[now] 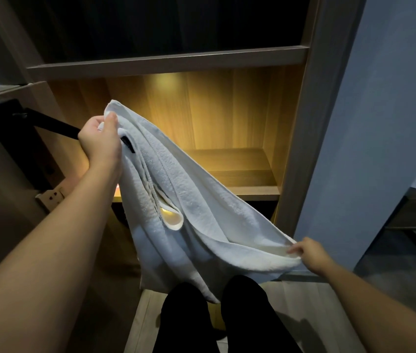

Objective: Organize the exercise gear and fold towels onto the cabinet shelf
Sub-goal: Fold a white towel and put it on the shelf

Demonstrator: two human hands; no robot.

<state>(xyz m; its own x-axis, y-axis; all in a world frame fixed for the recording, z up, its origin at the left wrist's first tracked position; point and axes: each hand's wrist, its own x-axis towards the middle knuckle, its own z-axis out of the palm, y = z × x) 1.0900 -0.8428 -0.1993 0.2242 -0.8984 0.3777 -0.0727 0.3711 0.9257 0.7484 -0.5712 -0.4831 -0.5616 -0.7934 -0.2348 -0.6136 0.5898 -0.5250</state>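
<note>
Holding white towel (pixel 189 200), left hand (pixel 99 141) gripping top — right hand (pixel 308 253) pinching edge, black tag (pixel 127 145) unreadable

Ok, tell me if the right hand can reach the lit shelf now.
Probably yes: nothing blocks the lit shelf on that side, though the right hand pinches the white towel and would drag it.

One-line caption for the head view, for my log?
Left hand high and right hand low hold a white towel before the lit cabinet shelf.

White towel (pixel 196 200) held up by 2 corners, sagging diagonally before lit wooden cabinet shelf (pixel 247 189)
</note>
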